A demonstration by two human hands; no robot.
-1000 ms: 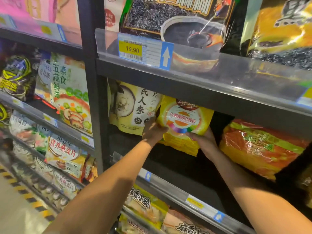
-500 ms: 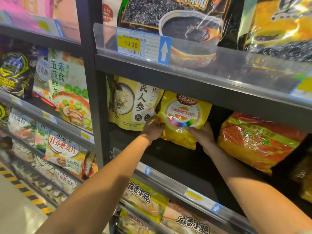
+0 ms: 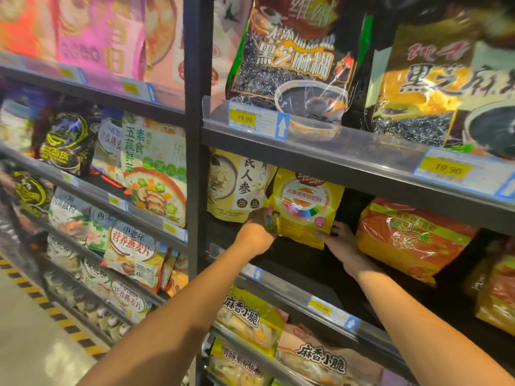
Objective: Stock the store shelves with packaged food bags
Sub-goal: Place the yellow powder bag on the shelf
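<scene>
Dark metal store shelving fills the view, tier on tier of packaged food. On the middle shelf (image 3: 292, 264) both hands meet at one yellow plastic food bag (image 3: 305, 207) with a rainbow ring printed on its front. The left hand (image 3: 257, 232) grips its lower left corner, fingers curled round the edge. The right hand (image 3: 338, 240) pinches the lower right corner, thumb along the front and fingers going behind. The bag stands nearly upright, tipped a little to the right, well back under the shelf above. Whether its bottom edge rests on the shelf board is too dark to tell.

Just left of it, overlapped at one edge, stands a cream pouch with a porridge bowl picture (image 3: 237, 185). To the right, apart from it across a dark gap, lies an orange and yellow crinkled plastic bag (image 3: 409, 238). Overhead, a clear price rail carries a yellow 19.90 label (image 3: 245, 118), with black sesame paste bags (image 3: 292, 59) behind it.

This looks like the placing step, nearly done. The next move likely calls for squaring the bag upright beside the cream pouch, then letting go with both hands without toppling it forward.
</scene>
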